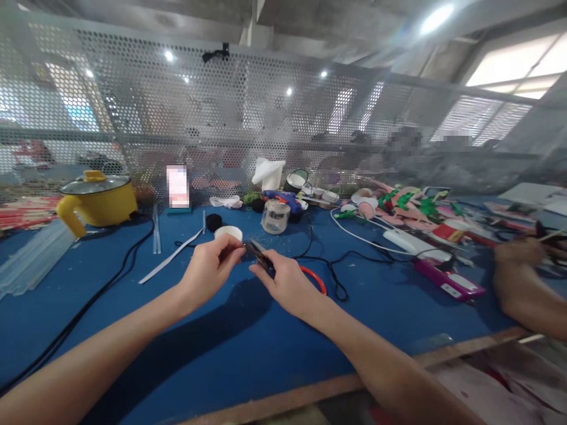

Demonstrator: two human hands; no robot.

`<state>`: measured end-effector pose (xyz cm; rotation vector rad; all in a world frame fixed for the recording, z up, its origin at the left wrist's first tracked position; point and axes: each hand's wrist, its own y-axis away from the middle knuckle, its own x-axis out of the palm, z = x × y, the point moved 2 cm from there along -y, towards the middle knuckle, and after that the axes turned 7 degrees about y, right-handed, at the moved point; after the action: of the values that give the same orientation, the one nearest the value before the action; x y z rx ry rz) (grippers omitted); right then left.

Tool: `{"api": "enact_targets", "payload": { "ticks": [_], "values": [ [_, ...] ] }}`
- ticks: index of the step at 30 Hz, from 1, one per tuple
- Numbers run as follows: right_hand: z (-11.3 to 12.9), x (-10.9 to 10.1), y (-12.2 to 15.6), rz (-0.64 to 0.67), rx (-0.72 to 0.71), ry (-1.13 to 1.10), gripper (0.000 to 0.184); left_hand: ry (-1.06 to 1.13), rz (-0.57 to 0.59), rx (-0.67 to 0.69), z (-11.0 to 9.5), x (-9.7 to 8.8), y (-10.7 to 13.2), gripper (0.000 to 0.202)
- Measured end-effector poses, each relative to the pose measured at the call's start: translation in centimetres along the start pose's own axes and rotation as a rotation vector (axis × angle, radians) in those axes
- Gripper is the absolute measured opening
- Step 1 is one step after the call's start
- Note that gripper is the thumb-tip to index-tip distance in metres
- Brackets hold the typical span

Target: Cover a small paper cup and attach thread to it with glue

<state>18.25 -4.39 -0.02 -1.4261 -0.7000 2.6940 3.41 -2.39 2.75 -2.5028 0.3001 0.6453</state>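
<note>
- And there it was, centre stage: the tool (257, 252), scissors by the look of it, was held above the counter (283, 360), its tip right by a tiny dark piece (244, 245) too small to be named!
- Steady work was called for here: the piece was best kept firmly pinched, the tool best lined up squarely, and short, unhurried strokes best made, with the fingertips kept well clear of the tip.
- The left hand (208, 262) was angled in from the lower left, its grip pressed tight, thumb against forefinger; the piece seemed to be held there, on the near side of the jar (275, 217) and to its left.
- Across from it, the right hand (290, 280) was wrapped around the tool, fingers curled; how far the blades were parted could not be made out.
- Both forearms were stretched forward over the counter, converging, the hands just apart.
- A red loop (317, 276) was glimpsed beside the right hand; whether it belonged to the tool could not be judged.
</note>
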Motion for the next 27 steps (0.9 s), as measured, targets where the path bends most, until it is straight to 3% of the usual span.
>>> {"api": "enact_targets", "payload": {
  "ticks": [16, 22, 27],
  "values": [
    [-0.11, -0.07, 0.05, 0.028, -0.045, -0.072, 0.030, 0.262, 0.141, -0.174, 0.04, 0.01, -0.52, 0.015],
    [-0.18, -0.14, 0.05, 0.023, -0.033, -0.115, 0.029, 0.301, 0.156, -0.163, -0.04, -0.02, -0.54, 0.014],
    [-0.19, -0.26, -0.05, 0.046, -0.057, -0.124, 0.031, 0.558, 0.201, -0.279, 0.24, 0.02, -0.42, 0.019]
  ]
}}
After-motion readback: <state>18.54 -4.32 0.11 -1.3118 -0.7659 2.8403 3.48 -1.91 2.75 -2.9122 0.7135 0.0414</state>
